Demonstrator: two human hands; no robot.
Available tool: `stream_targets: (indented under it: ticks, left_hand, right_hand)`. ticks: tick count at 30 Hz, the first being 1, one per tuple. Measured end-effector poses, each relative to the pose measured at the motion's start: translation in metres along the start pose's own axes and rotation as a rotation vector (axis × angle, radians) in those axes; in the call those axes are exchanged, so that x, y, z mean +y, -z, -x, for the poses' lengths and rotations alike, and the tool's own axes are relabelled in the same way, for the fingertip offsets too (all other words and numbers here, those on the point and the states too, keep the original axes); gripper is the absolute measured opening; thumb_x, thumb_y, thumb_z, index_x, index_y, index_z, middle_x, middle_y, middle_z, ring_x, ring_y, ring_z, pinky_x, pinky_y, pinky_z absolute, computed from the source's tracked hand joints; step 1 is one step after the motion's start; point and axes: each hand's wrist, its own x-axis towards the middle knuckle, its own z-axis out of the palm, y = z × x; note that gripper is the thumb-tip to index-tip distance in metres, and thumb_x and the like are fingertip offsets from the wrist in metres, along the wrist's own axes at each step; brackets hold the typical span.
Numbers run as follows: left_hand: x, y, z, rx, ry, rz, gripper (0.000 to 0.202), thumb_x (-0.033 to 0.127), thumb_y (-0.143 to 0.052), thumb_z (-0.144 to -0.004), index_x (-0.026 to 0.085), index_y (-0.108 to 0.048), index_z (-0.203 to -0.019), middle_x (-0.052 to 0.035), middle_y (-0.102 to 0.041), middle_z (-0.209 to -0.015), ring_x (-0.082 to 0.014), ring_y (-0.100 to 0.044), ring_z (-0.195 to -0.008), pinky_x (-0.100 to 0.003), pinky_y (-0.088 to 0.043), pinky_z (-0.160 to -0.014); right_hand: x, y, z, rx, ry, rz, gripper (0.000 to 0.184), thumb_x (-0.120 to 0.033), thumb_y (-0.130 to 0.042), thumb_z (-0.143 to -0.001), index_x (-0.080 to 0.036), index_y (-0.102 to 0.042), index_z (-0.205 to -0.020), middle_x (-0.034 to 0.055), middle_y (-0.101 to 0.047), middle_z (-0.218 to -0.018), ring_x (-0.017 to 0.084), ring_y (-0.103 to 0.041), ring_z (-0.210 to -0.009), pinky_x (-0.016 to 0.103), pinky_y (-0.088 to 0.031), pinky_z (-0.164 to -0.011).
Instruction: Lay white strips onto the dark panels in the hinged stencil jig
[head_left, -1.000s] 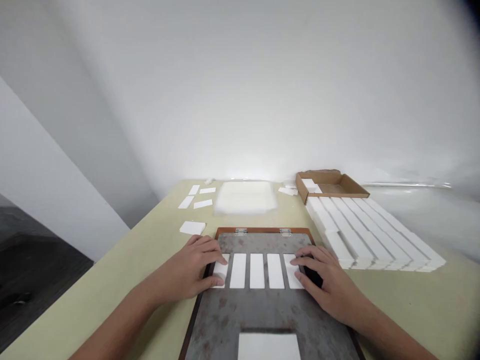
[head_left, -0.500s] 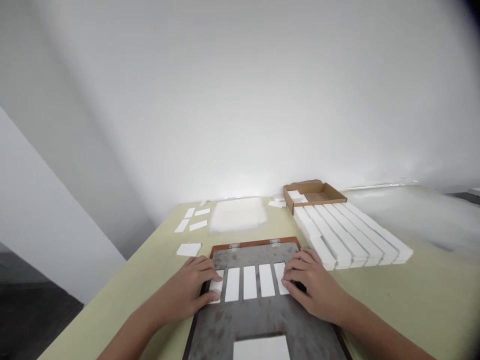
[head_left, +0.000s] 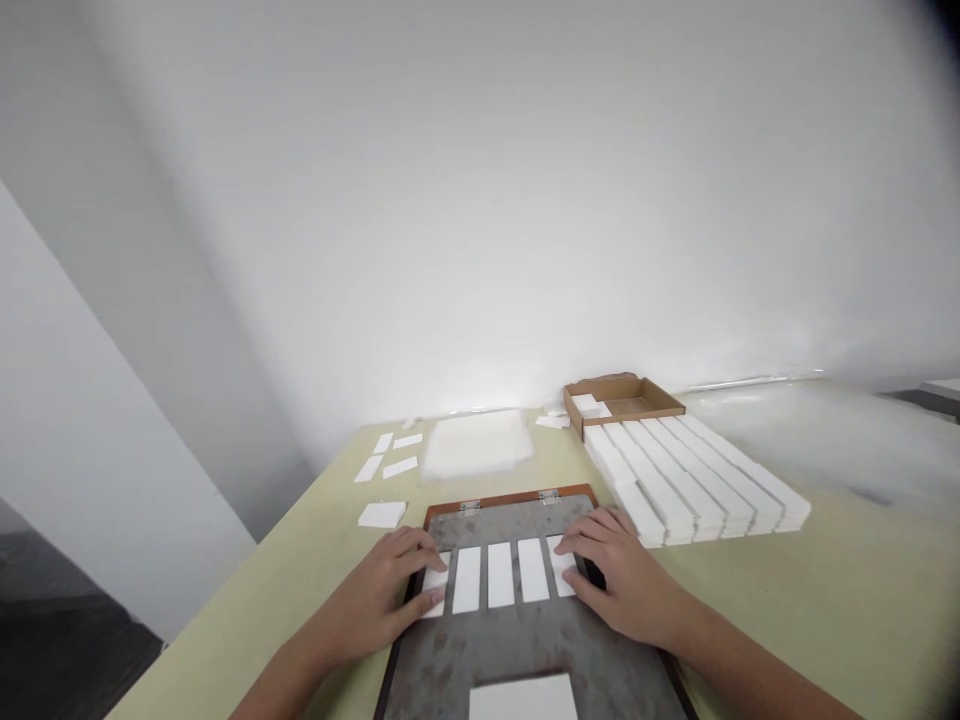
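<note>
A grey metal plate (head_left: 502,645) in a brown hinged frame lies before me, with several white cards in a row of slots. My left hand (head_left: 394,590) rests at its left edge, thumb and forefinger apart and touching the leftmost white card (head_left: 437,580). At the other end of the row, my right hand (head_left: 616,570) has its fingers spread, with thumb and fingertips on the rightmost white card (head_left: 561,570). Between them the middle card (head_left: 500,576) lies flat in its slot. A larger white piece (head_left: 523,697) sits in the lower opening, cut off by the picture's edge.
Long rows of stacked white cards (head_left: 694,480) lie to the right, below an open cardboard box (head_left: 630,405) holding some white pieces. A small card stack (head_left: 382,515) and several loose cards (head_left: 400,467) are at left. A blurred whitish sheet stack (head_left: 478,443) is behind the plate.
The view has shifted slightly. My right fingers have moved a little further over the rightmost card, and my left fingers have shifted slightly on the leftmost one.
</note>
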Motion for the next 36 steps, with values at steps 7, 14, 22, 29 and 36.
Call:
stream_targets:
  ticks: [7,14,22,29,36]
  left_hand:
    - [-0.004,-0.015,0.001,0.088,-0.003,0.011,0.022,0.036,-0.055,-0.106,0.024,-0.067,-0.12,-0.0128,-0.066,-0.126,-0.0305,-0.061,-0.117,-0.046,-0.051,-0.104]
    - [-0.008,-0.021,0.003,0.098,0.002,0.026,0.017,0.034,-0.055,-0.105,0.025,-0.068,-0.111,-0.0111,-0.067,-0.119,-0.0283,-0.062,-0.112,-0.043,-0.051,-0.1]
    - [-0.007,-0.021,0.004,0.111,-0.009,0.042,0.019,0.034,-0.054,-0.106,0.024,-0.066,-0.116,-0.0129,-0.067,-0.123,-0.0297,-0.06,-0.115,-0.045,-0.051,-0.102]
    - [0.001,-0.008,0.003,0.123,0.028,0.061,0.02,0.034,-0.051,-0.107,0.024,-0.065,-0.119,-0.0135,-0.066,-0.124,-0.0302,-0.061,-0.118,-0.046,-0.052,-0.103]
    - [0.081,-0.029,0.012,-0.04,-0.108,0.11,0.038,0.048,-0.066,-0.102,0.035,-0.059,-0.137,-0.0068,-0.071,-0.13,-0.0264,-0.068,-0.115,-0.037,-0.061,-0.101]
  right_hand:
    - [0.0,-0.001,0.0,-0.038,-0.036,0.004,0.021,-0.027,-0.063,-0.098,-0.03,-0.075,-0.115,0.0036,-0.074,-0.116,0.027,-0.06,-0.115,0.052,-0.04,-0.109]
    - [0.0,-0.001,0.0,-0.059,-0.053,0.014,0.021,-0.027,-0.064,-0.097,-0.029,-0.075,-0.114,0.0038,-0.073,-0.116,0.028,-0.059,-0.115,0.053,-0.039,-0.109]
    - [0.0,-0.002,0.0,-0.047,-0.061,0.007,0.021,-0.025,-0.065,-0.096,-0.029,-0.075,-0.115,0.0043,-0.073,-0.116,0.028,-0.059,-0.115,0.055,-0.039,-0.109]
    - [0.0,-0.002,0.0,-0.006,-0.037,-0.015,0.021,-0.024,-0.063,-0.096,-0.029,-0.075,-0.114,0.0056,-0.073,-0.114,0.029,-0.061,-0.114,0.055,-0.043,-0.106]
    - [0.003,-0.002,0.0,0.085,-0.003,-0.088,0.02,-0.027,-0.055,-0.104,-0.027,-0.072,-0.115,0.0083,-0.073,-0.114,0.028,-0.064,-0.111,0.05,-0.051,-0.1]
